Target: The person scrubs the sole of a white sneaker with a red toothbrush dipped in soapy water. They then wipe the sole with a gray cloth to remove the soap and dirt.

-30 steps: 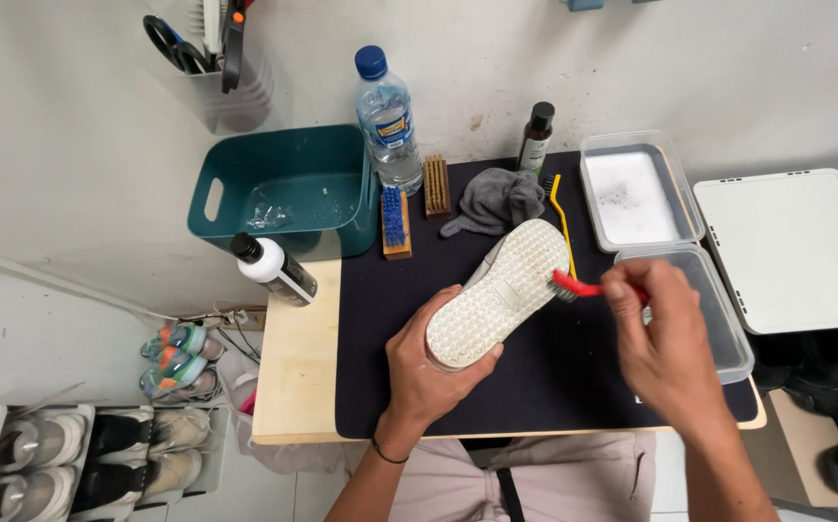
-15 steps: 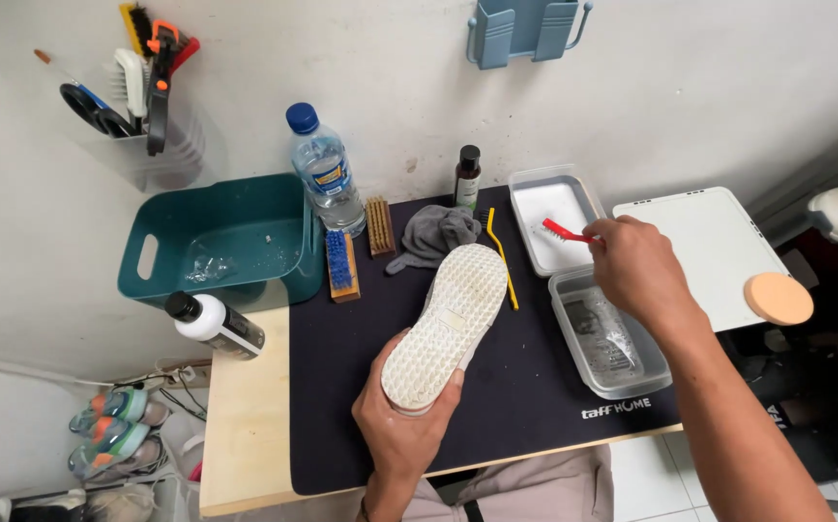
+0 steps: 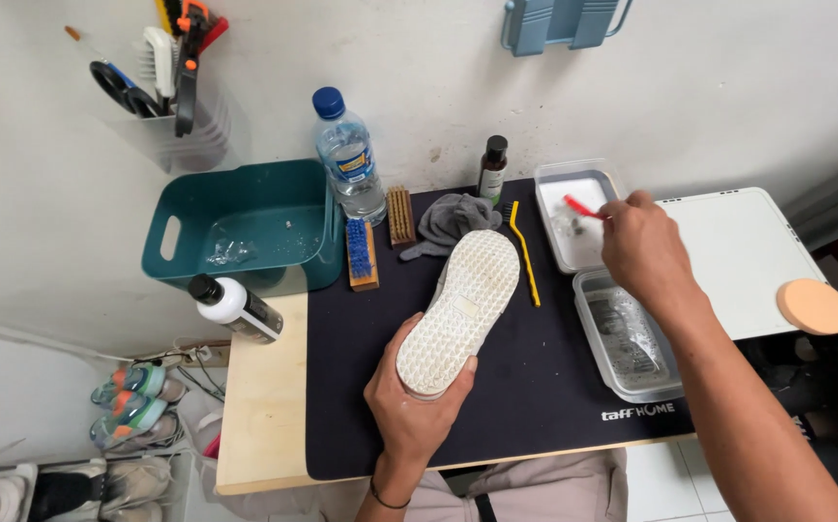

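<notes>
My left hand [image 3: 409, 401] grips the heel of a white shoe [image 3: 462, 304], held sole up over the black mat [image 3: 361, 377]. My right hand [image 3: 643, 246] holds a small red-handled brush [image 3: 581, 207], its head dipped into the far clear tray [image 3: 573, 213] of foamy liquid. A second clear tray [image 3: 627, 338] with water lies just below my right wrist. A yellow brush [image 3: 525, 253] lies on the mat between the shoe and the trays.
A teal basin [image 3: 245, 227], a water bottle [image 3: 349, 155], a blue-bristled brush [image 3: 361, 253], a wooden brush [image 3: 399, 215], a grey cloth [image 3: 448, 220] and a dark bottle [image 3: 492, 166] line the back. A white-bodied bottle [image 3: 235, 307] lies at the left. White lid [image 3: 728, 256] with orange sponge [image 3: 813, 305] at right.
My right hand has moved the red brush away from the shoe's sole to the far tray. The shoe stays sole up in my left hand. The camera has shifted.
</notes>
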